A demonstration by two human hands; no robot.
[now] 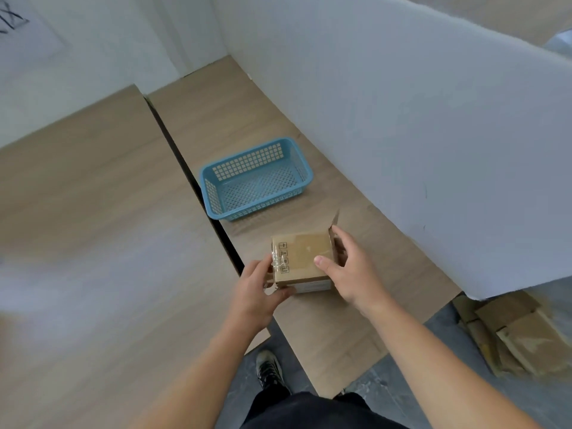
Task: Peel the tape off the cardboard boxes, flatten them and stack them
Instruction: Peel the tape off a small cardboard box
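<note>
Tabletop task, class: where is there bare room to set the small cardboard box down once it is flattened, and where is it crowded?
Free: the left table, bare up to the dark gap, and the strip between the blue basket and the white partition. Crowded: the near right table, where the left hand and right hand hold the box.

right hand (346,267) fingers hidden behind cardboard box (301,258); flattened cardboard pile (513,335) (floor, right) blurred, partly behind partition (433,150).
</note>
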